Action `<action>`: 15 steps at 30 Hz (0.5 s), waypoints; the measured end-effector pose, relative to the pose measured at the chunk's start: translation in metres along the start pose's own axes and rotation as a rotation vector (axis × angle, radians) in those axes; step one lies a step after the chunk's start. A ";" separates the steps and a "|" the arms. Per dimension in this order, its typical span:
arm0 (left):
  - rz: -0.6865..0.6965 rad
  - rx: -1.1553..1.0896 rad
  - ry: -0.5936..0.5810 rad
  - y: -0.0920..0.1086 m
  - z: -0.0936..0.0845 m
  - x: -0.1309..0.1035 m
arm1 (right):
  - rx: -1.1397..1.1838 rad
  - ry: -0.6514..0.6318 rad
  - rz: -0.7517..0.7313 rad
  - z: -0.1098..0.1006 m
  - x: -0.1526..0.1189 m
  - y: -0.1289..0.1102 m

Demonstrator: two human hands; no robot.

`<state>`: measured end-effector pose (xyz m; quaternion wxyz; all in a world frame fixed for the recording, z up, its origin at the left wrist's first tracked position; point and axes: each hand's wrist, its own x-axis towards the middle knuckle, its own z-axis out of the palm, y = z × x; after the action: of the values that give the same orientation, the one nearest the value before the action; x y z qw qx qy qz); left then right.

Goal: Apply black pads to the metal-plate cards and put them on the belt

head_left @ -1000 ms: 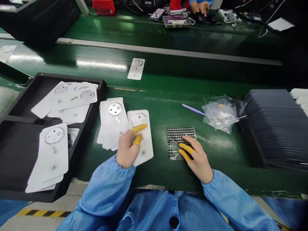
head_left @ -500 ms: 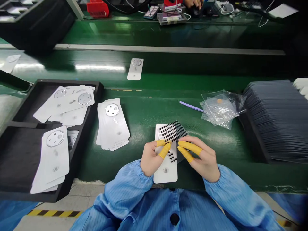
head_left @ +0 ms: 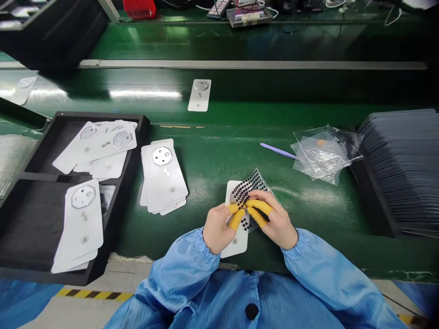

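Between my hands is a clear sheet of black dots [head_left: 252,184], curved and tilted above a white card [head_left: 236,246]. My left hand [head_left: 219,227], with yellow finger cots on thumb and forefinger, pinches the sheet's lower left part. My right hand [head_left: 273,219], also in yellow cots, has its fingertips closed at the sheet beside the left fingertips; whether a single dot is between them is too small to tell. The hands partly cover the card, which lies on the green table [head_left: 212,160].
Left of my hands lies a stack of white cards [head_left: 164,176], then a black tray [head_left: 146,132] with more cards. Purple tweezers [head_left: 278,150] and clear plastic bags [head_left: 320,153] lie right of centre. Dark sheets [head_left: 404,169] stand far right. One card [head_left: 200,95] lies farther back.
My right hand has moved left, its fingertips now meeting the left ones at the sheet. The dotted sheet is more bent. The card beneath has tilted slightly. The whole view has shifted a little.
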<state>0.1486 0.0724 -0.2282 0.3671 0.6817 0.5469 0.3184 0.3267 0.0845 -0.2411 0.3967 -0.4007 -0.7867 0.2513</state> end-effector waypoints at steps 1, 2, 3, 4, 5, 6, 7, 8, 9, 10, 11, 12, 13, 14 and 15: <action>-0.003 0.007 -0.009 -0.001 0.000 0.000 | 0.014 0.013 0.005 0.001 -0.001 0.001; 0.004 0.019 -0.016 -0.002 0.000 -0.001 | 0.023 0.027 0.011 0.002 -0.001 0.001; 0.017 0.031 -0.021 -0.003 0.000 -0.001 | 0.025 0.038 0.019 0.003 -0.002 0.001; 0.031 0.041 -0.024 -0.004 0.000 -0.001 | 0.024 0.039 0.026 0.004 -0.002 0.001; 0.040 0.045 -0.028 -0.005 0.001 -0.002 | 0.022 0.034 0.034 0.005 -0.002 0.001; 0.045 0.043 -0.031 -0.006 0.002 -0.002 | 0.019 0.029 0.043 0.007 -0.001 0.001; 0.046 0.036 -0.036 -0.007 0.003 -0.001 | 0.015 0.029 0.054 0.008 0.000 0.001; 0.045 0.027 -0.042 -0.007 0.004 0.000 | 0.008 0.034 0.068 0.009 0.000 0.002; 0.039 0.018 -0.045 -0.007 0.004 0.001 | -0.002 0.044 0.086 0.010 0.001 0.003; 0.033 0.010 -0.046 -0.007 0.003 0.003 | -0.014 0.056 0.105 0.011 0.002 0.004; 0.019 -0.003 -0.051 -0.007 0.001 0.004 | -0.028 0.068 0.123 0.012 0.002 0.005; -0.005 -0.022 -0.059 -0.007 -0.003 0.006 | -0.043 0.077 0.136 0.012 0.002 0.006; -0.034 -0.045 -0.069 -0.007 -0.010 0.007 | -0.058 0.083 0.141 0.012 0.001 0.007; -0.068 -0.069 -0.071 -0.008 -0.017 0.007 | -0.071 0.084 0.140 0.011 0.001 0.008; -0.106 -0.095 -0.056 -0.008 -0.026 0.006 | -0.082 0.084 0.134 0.010 0.000 0.008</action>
<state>0.1244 0.0832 -0.2212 0.4302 0.6424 0.5561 0.3050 0.3221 0.0881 -0.2521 0.3947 -0.4786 -0.7504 0.2280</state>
